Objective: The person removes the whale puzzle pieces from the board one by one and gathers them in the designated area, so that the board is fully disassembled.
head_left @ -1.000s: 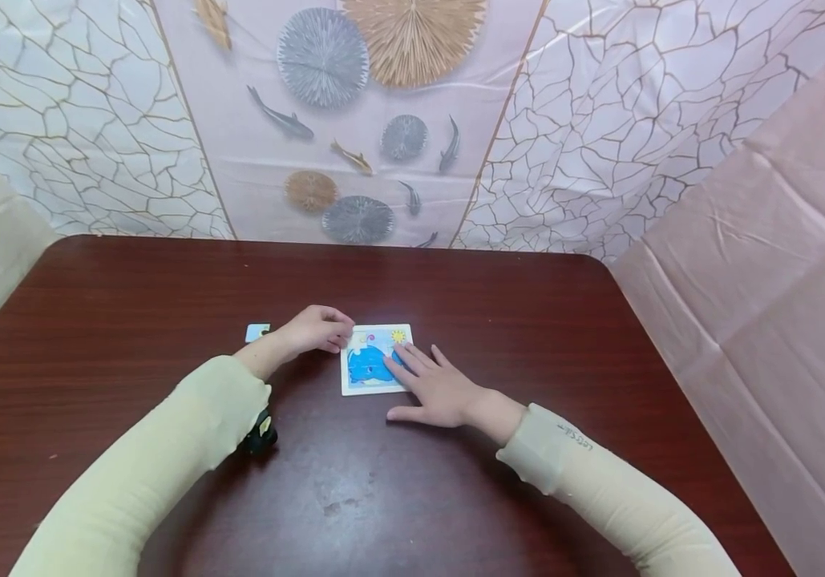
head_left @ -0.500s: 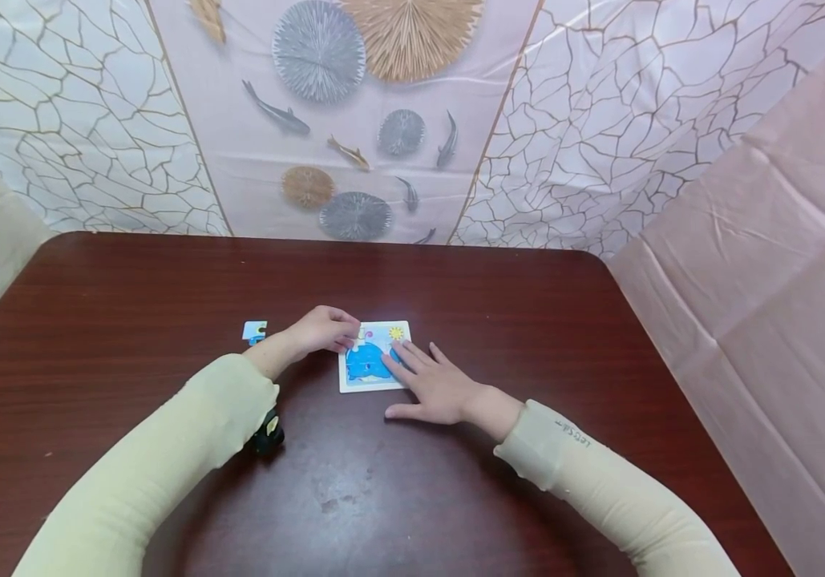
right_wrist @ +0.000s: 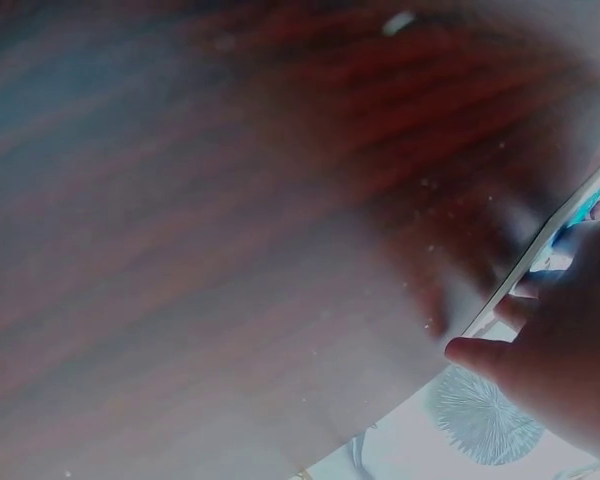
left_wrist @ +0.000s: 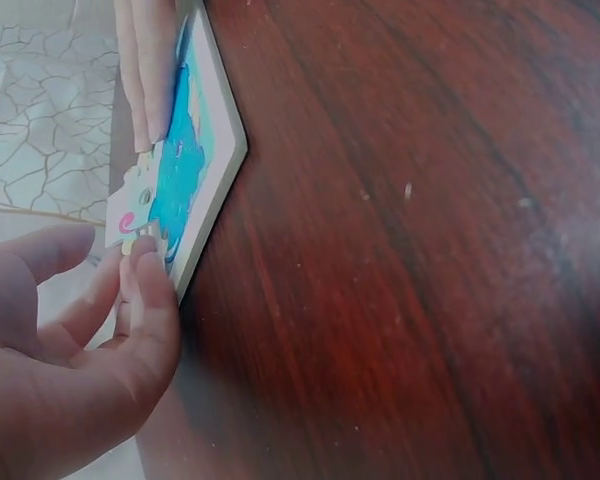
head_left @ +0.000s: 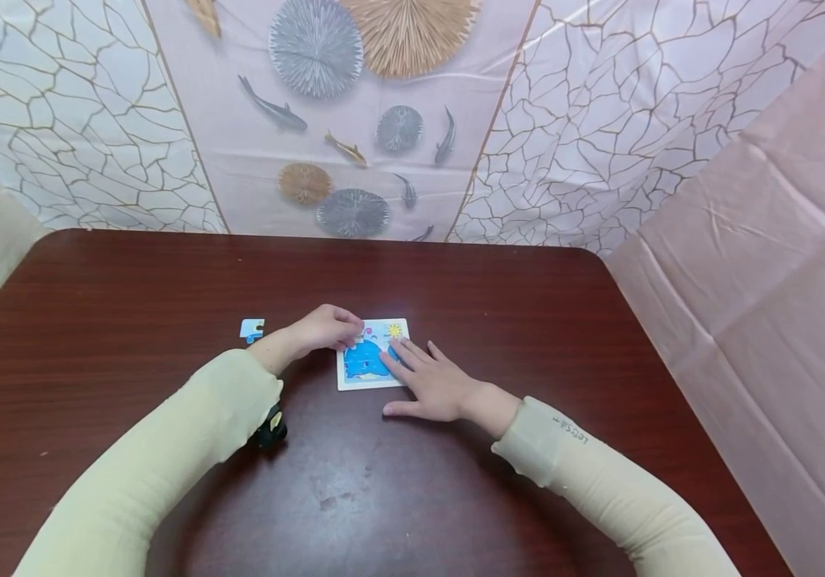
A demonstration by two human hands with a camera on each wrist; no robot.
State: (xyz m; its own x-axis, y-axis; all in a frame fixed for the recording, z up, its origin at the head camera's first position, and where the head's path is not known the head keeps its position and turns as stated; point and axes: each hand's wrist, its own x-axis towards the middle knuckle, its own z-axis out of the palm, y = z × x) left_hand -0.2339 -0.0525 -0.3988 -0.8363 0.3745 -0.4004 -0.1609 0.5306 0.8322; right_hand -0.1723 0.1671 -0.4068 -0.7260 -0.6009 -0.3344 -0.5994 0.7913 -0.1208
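Right sleeve [head_left: 600, 473]: small dark lettering [head_left: 569, 429] is running along it, just beyond the cuff [head_left: 523, 441].
Lettering: seemingly beginning with "Lets" (the remaining letters are blurring too much to tell).

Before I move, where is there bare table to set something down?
Bare table lies right of the right hand, toward the pink cloth; beyond the puzzle board, toward the backdrop; and between left sleeve and right sleeve. Crowded: the board, where the left hand also is, and left of that hand, where a loose piece lies.
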